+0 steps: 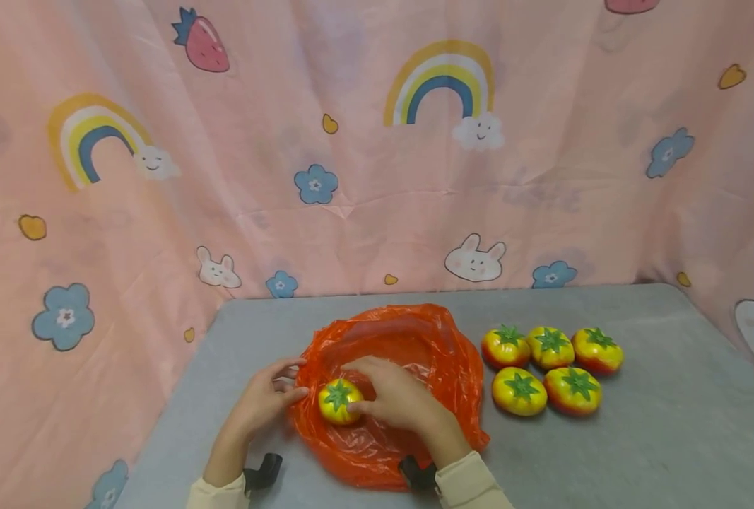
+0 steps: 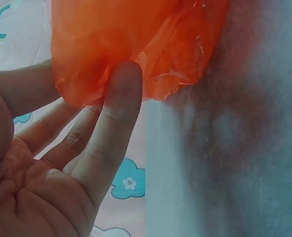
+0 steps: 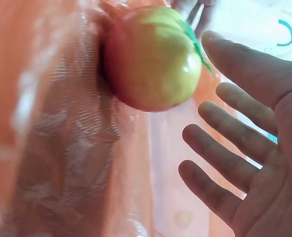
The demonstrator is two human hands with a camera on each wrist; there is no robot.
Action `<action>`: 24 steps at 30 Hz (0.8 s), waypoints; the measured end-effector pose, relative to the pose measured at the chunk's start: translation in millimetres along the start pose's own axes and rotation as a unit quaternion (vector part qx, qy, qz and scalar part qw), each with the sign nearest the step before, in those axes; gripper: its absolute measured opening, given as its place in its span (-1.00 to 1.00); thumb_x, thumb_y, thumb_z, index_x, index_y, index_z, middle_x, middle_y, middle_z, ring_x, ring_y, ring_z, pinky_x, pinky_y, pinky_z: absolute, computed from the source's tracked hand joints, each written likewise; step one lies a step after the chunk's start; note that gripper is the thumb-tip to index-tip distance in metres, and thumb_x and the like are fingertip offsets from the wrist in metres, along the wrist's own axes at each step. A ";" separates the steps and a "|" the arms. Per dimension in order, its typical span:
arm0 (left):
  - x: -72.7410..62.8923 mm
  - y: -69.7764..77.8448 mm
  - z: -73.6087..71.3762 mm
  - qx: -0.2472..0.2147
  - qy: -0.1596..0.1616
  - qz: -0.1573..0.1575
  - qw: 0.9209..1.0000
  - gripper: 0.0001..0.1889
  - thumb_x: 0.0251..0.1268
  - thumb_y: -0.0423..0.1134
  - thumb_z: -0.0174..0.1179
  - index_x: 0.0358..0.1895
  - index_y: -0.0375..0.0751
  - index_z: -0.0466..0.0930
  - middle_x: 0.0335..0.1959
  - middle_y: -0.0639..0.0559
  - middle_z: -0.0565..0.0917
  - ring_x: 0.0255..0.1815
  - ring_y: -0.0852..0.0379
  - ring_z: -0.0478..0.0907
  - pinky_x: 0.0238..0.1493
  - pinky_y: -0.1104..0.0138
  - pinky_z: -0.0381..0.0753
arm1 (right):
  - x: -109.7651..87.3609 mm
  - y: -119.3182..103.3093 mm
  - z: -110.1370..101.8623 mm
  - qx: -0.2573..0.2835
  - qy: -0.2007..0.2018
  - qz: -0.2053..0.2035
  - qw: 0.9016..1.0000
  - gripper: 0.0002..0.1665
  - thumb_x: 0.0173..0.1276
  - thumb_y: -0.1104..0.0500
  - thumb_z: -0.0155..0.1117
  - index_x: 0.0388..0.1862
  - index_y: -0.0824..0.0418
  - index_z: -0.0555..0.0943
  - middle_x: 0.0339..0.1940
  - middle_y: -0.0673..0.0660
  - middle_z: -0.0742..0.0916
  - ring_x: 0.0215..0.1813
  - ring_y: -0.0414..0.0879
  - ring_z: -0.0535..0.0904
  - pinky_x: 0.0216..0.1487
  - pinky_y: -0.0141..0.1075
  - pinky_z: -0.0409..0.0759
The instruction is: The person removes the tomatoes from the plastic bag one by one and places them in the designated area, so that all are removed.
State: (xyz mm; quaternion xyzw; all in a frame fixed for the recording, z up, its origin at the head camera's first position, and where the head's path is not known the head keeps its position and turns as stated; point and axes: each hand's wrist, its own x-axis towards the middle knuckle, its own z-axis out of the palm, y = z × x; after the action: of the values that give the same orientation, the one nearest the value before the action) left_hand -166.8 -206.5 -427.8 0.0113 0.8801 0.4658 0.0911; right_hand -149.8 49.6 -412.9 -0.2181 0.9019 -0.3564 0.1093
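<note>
An orange plastic bag (image 1: 398, 452) lies spread with its mouth up on the grey table. Inside, toward its left side, sits a yellow-and-red tomato (image 1: 340, 401) with a green star-shaped leaf top. My left hand (image 1: 263, 399) holds the bag's left rim, its fingers and thumb on either side of the film (image 2: 131, 39). Over the bag's inside, my right hand (image 1: 396, 396) is beside the tomato, with its thumb near the leaf top. In the right wrist view its fingers (image 3: 220, 143) are spread and a gap shows between them and the tomato (image 3: 153, 59).
Several more yellow-and-red tomatoes (image 1: 519, 392) stand in two rows on the grey table (image 1: 663, 417), right of the bag. Behind the table hangs a pink curtain (image 1: 364, 240) printed with rainbows, flowers and rabbits.
</note>
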 end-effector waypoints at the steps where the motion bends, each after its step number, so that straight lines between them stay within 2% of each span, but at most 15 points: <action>1: 0.2 -0.1 0.1 -0.003 -0.001 0.003 1.000 -0.52 0.18 -0.36 0.38 0.21 -0.12 0.57 -0.01 -0.14 0.65 -0.26 0.10 0.64 -0.19 0.29 0.72 | 0.0 0.5 0.9 0.001 -0.002 0.003 1.000 -0.31 0.26 -0.08 0.44 0.37 -0.11 0.47 0.39 -0.10 0.55 0.44 -0.05 0.43 0.44 0.08 0.40; 7: -0.1 0.9 0.9 -0.010 0.004 -0.007 1.000 -0.51 0.17 -0.38 0.38 0.20 -0.11 0.58 0.00 -0.14 0.64 -0.29 0.11 0.62 -0.23 0.32 0.70 | 2.7 3.9 5.7 0.008 -0.003 0.000 1.000 -0.28 0.24 -0.08 0.46 0.37 -0.10 0.48 0.38 -0.09 0.56 0.45 -0.04 0.42 0.44 0.11 0.38; 12: 2.0 0.0 2.3 -0.001 0.006 -0.006 1.000 -0.51 0.16 -0.38 0.39 0.20 -0.09 0.58 -0.01 -0.13 0.65 -0.29 0.11 0.63 -0.22 0.30 0.72 | 5.9 4.9 8.9 0.022 -0.010 -0.001 1.000 -0.25 0.17 -0.14 0.50 0.35 -0.18 0.49 0.35 -0.14 0.58 0.40 -0.07 0.46 0.40 0.11 0.44; 17: 2.5 -1.2 3.2 0.003 0.005 -0.005 1.000 -0.50 0.15 -0.38 0.40 0.20 -0.09 0.58 -0.02 -0.11 0.65 -0.30 0.12 0.63 -0.21 0.30 0.72 | 8.1 3.7 12.1 0.037 -0.020 -0.007 0.999 -0.17 0.07 -0.08 0.59 0.36 -0.17 0.49 0.30 -0.17 0.60 0.30 -0.12 0.51 0.34 0.06 0.51; 24: 2.0 -2.6 3.5 -0.002 -0.003 -0.003 1.000 -0.48 0.14 -0.43 0.38 0.22 -0.13 0.56 -0.03 -0.13 0.65 -0.32 0.12 0.63 -0.22 0.30 0.72 | 8.5 1.6 15.9 0.030 -0.026 0.003 0.999 -0.15 0.07 -0.01 0.60 0.37 -0.15 0.47 0.30 -0.13 0.60 0.27 -0.11 0.52 0.32 0.05 0.53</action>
State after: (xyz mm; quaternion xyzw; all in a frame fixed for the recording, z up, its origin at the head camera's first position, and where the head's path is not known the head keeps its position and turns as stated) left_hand -168.0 -204.9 -432.3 0.0094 0.8789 0.4673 0.0950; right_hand -152.2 37.2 -425.8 -0.2214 0.8884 -0.3769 0.1407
